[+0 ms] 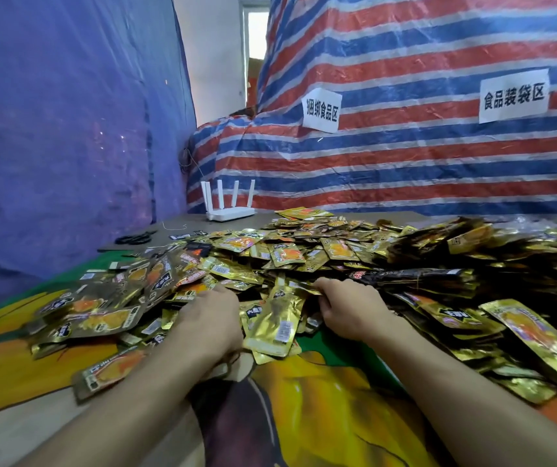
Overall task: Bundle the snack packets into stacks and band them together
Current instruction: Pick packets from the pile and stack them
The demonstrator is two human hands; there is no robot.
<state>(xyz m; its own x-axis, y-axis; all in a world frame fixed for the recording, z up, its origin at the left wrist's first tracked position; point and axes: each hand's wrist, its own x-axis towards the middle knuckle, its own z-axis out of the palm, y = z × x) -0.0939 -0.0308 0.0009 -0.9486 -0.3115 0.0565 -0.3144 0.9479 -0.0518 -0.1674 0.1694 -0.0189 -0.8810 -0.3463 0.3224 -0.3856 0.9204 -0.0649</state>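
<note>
Countless snack packets (pixel 304 251) are lying heaped; the right hand (pixel 351 310) is pinching some by their edge, while the left hand (pixel 211 320) is burying its fingers among them, grip unclear.

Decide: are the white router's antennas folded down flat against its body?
No, the white router has its antennas standing upright from its body.

Logging both arms as bare along the whole visible length: left forearm (pixel 135 399), right forearm (pixel 455 382), running uncovered to the lower edge of the view. Logging left hand (pixel 214 318) and right hand (pixel 347 308) as bare as well, backs and knuckles showing plainly. Noting thin brownish loops (pixel 233 360) at the left wrist, looking like elastic bands; being too blurred to tell whether worn round the wrist or lying just beside it.
</note>
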